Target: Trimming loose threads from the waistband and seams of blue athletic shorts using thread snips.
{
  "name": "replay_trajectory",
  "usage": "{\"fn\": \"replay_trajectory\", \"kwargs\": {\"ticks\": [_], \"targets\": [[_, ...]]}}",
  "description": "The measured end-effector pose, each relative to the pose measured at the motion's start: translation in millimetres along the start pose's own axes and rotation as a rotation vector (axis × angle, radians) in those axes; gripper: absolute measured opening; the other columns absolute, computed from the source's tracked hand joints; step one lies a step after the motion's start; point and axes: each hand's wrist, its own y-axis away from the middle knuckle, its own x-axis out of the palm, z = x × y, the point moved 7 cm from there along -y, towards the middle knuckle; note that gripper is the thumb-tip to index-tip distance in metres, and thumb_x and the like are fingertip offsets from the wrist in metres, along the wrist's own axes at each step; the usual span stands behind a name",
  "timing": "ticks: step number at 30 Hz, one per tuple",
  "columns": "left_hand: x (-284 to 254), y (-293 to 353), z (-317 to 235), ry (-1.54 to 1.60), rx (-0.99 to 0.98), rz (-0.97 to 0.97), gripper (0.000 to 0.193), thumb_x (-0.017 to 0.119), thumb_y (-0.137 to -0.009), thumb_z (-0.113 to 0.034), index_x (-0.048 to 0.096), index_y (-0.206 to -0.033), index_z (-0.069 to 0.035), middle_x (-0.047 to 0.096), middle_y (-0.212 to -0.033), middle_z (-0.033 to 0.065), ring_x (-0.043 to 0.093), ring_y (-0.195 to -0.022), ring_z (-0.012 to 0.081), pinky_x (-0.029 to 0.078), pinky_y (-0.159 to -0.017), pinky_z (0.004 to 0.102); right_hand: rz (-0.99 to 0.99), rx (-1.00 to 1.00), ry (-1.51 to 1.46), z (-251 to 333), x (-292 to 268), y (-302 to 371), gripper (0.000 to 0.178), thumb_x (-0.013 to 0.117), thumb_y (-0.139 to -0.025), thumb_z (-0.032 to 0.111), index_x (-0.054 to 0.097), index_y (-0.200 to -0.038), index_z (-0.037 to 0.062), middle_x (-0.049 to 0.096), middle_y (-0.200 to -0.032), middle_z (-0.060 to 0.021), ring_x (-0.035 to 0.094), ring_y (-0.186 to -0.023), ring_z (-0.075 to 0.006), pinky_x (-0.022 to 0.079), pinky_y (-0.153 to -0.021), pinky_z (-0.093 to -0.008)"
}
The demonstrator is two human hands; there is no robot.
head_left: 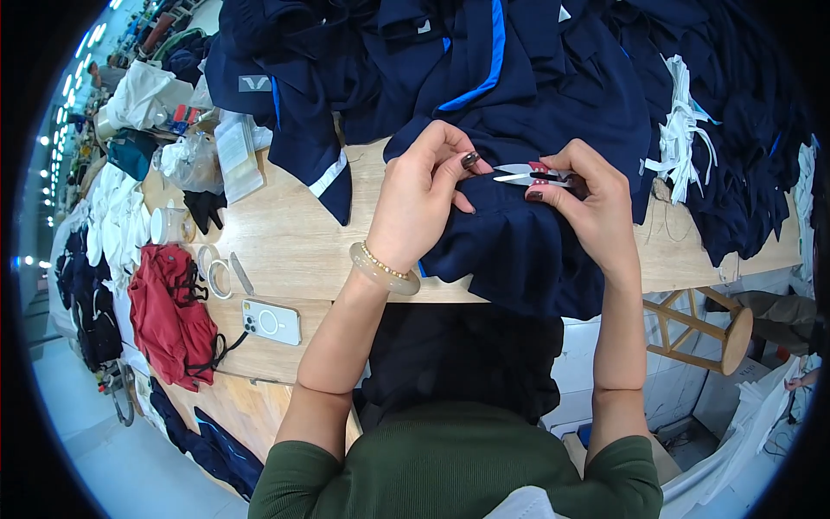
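Observation:
A navy garment [510,246] lies bunched in front of me and hangs over the table's near edge. My left hand [424,195] is closed at its upper left part, thumb and fingertips pinching the cloth; whether a loose thread is also in the pinch is too small to tell. My right hand [592,190] grips a pair of thread snips [540,175] with red handles. Their metal blades point left, slightly parted, just over the cloth and close to my left fingertips.
More navy clothes [527,69] with blue stripes cover the far table. White strips [679,130] lie at the right. To the left are a phone [271,322], tape rolls [219,277], a red bag [171,316] and a plastic bag [190,163]. A wooden stool [735,340] stands at the right.

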Motion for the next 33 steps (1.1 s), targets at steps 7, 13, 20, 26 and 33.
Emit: {"fn": "replay_trajectory", "kwargs": {"ticks": [7, 13, 20, 26, 33], "targets": [[3, 0, -4, 0.020, 0.018, 0.028, 0.008, 0.049, -0.100, -0.001, 0.057, -0.100, 0.001, 0.070, -0.093, 0.0084, 0.067, -0.081, 0.0098, 0.054, -0.060, 0.0203, 0.015, -0.027, -0.027, -4, 5, -2, 0.025, 0.079, -0.076, 0.010, 0.060, -0.086, -0.0030, 0.062, -0.079, -0.0075, 0.057, -0.068, -0.0184, 0.045, -0.061, -0.0278], [4, 0, -6, -0.002, 0.017, 0.058, 0.010, 0.048, -0.101, -0.003, 0.058, -0.102, -0.002, 0.065, -0.100, 0.0074, 0.065, -0.088, 0.0105, 0.056, -0.065, 0.0207, 0.017, -0.059, -0.039, -4, 4, -4, 0.025, 0.079, -0.075, 0.012, 0.061, -0.083, -0.0036, 0.061, -0.076, -0.0087, 0.056, -0.069, -0.0196, 0.045, -0.062, -0.0291], [2, 0, -4, 0.000, 0.016, 0.055, 0.009, 0.050, -0.100, -0.004, 0.058, -0.101, -0.002, 0.064, -0.098, 0.0063, 0.065, -0.088, 0.0103, 0.057, -0.065, 0.0213, 0.024, -0.101, 0.009, 3, 2, -7, 0.025, 0.079, -0.074, 0.012, 0.062, -0.085, -0.0033, 0.061, -0.077, -0.0085, 0.056, -0.072, -0.0206, 0.044, -0.064, -0.0301], [2, 0, -4, 0.019, 0.018, 0.059, 0.008, 0.050, -0.101, -0.006, 0.058, -0.101, -0.002, 0.063, -0.097, 0.0060, 0.064, -0.088, 0.0100, 0.057, -0.065, 0.0212, 0.034, -0.152, 0.040, 5, 4, -9, 0.025, 0.081, -0.071, 0.007, 0.064, -0.085, -0.0049, 0.063, -0.080, -0.0065, 0.055, -0.069, -0.0126, 0.042, -0.062, -0.0253], [1, 0, -4, 0.014, 0.020, 0.061, 0.008, 0.050, -0.101, -0.006, 0.057, -0.100, -0.001, 0.063, -0.097, 0.0064, 0.064, -0.087, 0.0102, 0.057, -0.064, 0.0214, 0.096, -0.170, 0.084, 7, 8, -11, 0.022, 0.080, -0.072, 0.005, 0.065, -0.084, -0.0049, 0.064, -0.080, -0.0068, 0.057, -0.074, -0.0111, 0.044, -0.064, -0.0242]]}}
